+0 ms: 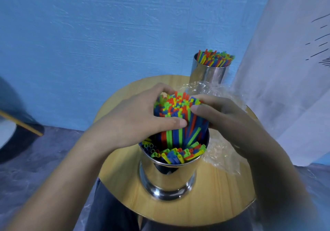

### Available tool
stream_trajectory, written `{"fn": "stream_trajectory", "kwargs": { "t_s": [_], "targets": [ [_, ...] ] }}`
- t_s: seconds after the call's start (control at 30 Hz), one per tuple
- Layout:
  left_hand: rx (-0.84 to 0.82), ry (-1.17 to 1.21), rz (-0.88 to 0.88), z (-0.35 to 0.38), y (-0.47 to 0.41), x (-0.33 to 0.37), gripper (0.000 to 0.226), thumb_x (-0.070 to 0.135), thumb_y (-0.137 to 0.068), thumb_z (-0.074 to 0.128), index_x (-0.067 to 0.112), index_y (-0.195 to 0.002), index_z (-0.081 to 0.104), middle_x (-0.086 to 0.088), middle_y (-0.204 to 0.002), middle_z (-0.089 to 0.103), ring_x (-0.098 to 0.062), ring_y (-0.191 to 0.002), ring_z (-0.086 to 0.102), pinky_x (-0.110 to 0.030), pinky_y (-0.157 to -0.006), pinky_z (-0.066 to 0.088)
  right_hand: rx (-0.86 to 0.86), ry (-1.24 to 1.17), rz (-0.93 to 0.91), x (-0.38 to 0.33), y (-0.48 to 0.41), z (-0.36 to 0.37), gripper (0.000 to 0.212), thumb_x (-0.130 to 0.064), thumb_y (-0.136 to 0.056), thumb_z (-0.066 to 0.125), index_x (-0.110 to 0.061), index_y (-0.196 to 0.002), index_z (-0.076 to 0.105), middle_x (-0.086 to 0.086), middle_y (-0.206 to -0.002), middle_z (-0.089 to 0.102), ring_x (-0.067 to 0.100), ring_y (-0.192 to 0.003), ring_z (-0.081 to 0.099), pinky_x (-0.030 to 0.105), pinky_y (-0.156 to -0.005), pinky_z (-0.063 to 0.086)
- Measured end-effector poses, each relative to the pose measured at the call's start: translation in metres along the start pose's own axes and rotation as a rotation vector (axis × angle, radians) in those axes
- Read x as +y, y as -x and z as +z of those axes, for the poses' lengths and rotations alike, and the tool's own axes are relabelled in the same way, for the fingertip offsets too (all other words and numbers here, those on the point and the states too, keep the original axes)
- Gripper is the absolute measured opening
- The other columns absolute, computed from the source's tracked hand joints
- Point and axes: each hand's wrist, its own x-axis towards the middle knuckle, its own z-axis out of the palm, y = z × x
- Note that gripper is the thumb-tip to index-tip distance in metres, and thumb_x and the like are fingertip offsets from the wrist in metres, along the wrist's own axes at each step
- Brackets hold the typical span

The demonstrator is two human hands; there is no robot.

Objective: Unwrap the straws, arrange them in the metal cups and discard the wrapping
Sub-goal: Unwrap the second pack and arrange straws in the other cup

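Dark trousers point(114, 213) fill the bottom edge, under the near rim of a round wooden table point(223, 200). On the table, close to that rim, stands a shiny metal cup point(167, 179), upright, with a ring of loose straws point(178, 154) in red, green, blue and yellow leaning against its near wall, their open ends facing the camera. Above them a thick bundle of straws point(176, 111) in the same colours stands with its lower ends inside the cup and its upper half well above the rim. Both hands are wrapped around this bundle. The left hand point(135, 116) grips it from the left, thumb laid across the front and fingers curled round the back. The right hand point(225, 116) grips it from the right, thumb pressed near the top of the bundle, the other fingers curled behind it. Crumpled clear plastic wrapping point(221, 155) lies on the table just right of the cup, passing under the right wrist and showing again behind the right hand. Farther back, at the far edge of the table, a second metal cup point(208, 75) stands upright, filled with coloured straws point(216, 58) that stick out above its rim. A blue wall point(107, 34) rises behind, white fabric point(285, 70) hangs at the right, and a grey floor point(35, 159) shows at the left.
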Motion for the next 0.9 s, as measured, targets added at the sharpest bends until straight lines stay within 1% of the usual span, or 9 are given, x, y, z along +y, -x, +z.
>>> {"fn": "stream_trajectory", "kwargs": {
  "t_s": [0.07, 0.13, 0.3, 0.47, 0.53, 0.63, 0.7, 0.77, 0.9],
  "targets": [
    [0.078, -0.140, -0.017, 0.005, -0.002, 0.007, 0.059, 0.072, -0.072, 0.074, 0.050, -0.120, 0.048, 0.020, -0.109, 0.061, -0.006, -0.097, 0.062, -0.039, -0.087, 0.054, -0.010, 0.044, -0.001, -0.001, -0.003, -0.001, 0.023, -0.027, -0.103, 0.056, -0.015, -0.111, 0.073, 0.002, -0.103, 0.078, 0.019, -0.098, 0.076, 0.039, -0.091, 0.061],
    [0.146, -0.244, -0.037, 0.009, -0.002, 0.013, 0.056, 0.072, -0.074, 0.069, 0.046, -0.118, 0.048, 0.016, -0.107, 0.061, -0.010, -0.093, 0.059, -0.037, -0.082, 0.051, 0.027, 0.100, -0.029, -0.003, -0.006, 0.000, 0.030, -0.033, -0.104, 0.055, -0.008, -0.105, 0.073, 0.005, -0.099, 0.077, 0.018, -0.095, 0.075, 0.040, -0.088, 0.062],
    [0.178, -0.295, -0.059, 0.014, 0.004, 0.018, 0.053, 0.076, -0.075, 0.062, 0.047, -0.115, 0.045, 0.018, -0.092, 0.054, -0.010, -0.083, 0.055, -0.036, -0.073, 0.048, 0.174, 0.142, -0.124, -0.008, -0.010, 0.005, 0.023, -0.018, -0.102, 0.060, -0.008, -0.090, 0.076, 0.000, -0.082, 0.077, 0.007, -0.079, 0.074, 0.019, -0.066, 0.057],
    [0.191, -0.262, -0.020, 0.015, 0.004, 0.013, 0.056, 0.073, -0.075, 0.066, 0.047, -0.121, 0.047, 0.019, -0.111, 0.058, -0.010, -0.095, 0.057, -0.028, -0.073, 0.046, 0.245, 0.184, -0.194, -0.007, -0.011, 0.008, 0.018, -0.018, -0.099, 0.066, -0.013, -0.083, 0.071, -0.005, -0.071, 0.073, 0.008, -0.072, 0.072, 0.023, -0.065, 0.055],
    [0.208, -0.189, 0.039, 0.014, 0.003, 0.009, 0.058, 0.069, -0.076, 0.069, 0.047, -0.126, 0.049, 0.022, -0.120, 0.057, -0.004, -0.104, 0.056, -0.022, -0.078, 0.045, 0.263, 0.157, -0.217, -0.007, -0.009, 0.010, 0.014, -0.017, -0.098, 0.068, -0.016, -0.084, 0.071, -0.010, -0.069, 0.072, 0.004, -0.070, 0.071, 0.020, -0.064, 0.054],
    [0.279, -0.136, 0.171, 0.014, -0.001, 0.003, 0.045, 0.064, -0.084, 0.067, 0.046, -0.125, 0.058, 0.024, -0.126, 0.058, 0.004, -0.115, 0.052, -0.030, -0.094, 0.045, 0.294, 0.132, -0.276, -0.009, -0.006, 0.011, 0.010, -0.014, -0.095, 0.071, -0.021, -0.088, 0.072, -0.009, -0.079, 0.075, 0.004, -0.078, 0.073, 0.016, -0.068, 0.053],
    [0.317, -0.116, 0.242, 0.014, -0.004, 0.002, 0.030, 0.061, -0.089, 0.064, 0.044, -0.114, 0.065, 0.021, -0.117, 0.063, 0.003, -0.110, 0.054, -0.033, -0.095, 0.046, 0.302, 0.134, -0.318, -0.008, -0.006, 0.010, 0.006, -0.012, -0.093, 0.073, -0.018, -0.092, 0.073, -0.005, -0.084, 0.075, 0.008, -0.083, 0.073, 0.019, -0.072, 0.055],
    [0.315, -0.085, 0.280, 0.015, -0.008, 0.003, 0.020, 0.055, -0.089, 0.067, 0.041, -0.103, 0.070, 0.018, -0.107, 0.066, -0.001, -0.104, 0.056, -0.036, -0.092, 0.047, 0.312, 0.138, -0.355, -0.005, -0.007, 0.010, 0.005, -0.014, -0.091, 0.074, -0.015, -0.096, 0.073, -0.001, -0.088, 0.075, 0.015, -0.086, 0.073, 0.029, -0.078, 0.058],
    [0.260, -0.007, 0.307, 0.016, -0.017, 0.006, 0.026, 0.054, -0.082, 0.068, 0.034, -0.096, 0.076, 0.011, -0.100, 0.069, -0.008, -0.103, 0.062, -0.046, -0.094, 0.048, 0.389, 0.157, -0.442, -0.006, -0.005, 0.010, 0.009, -0.020, -0.089, 0.076, -0.026, -0.093, 0.071, -0.007, -0.087, 0.075, 0.015, -0.085, 0.072, 0.037, -0.081, 0.057]
  ]
}}
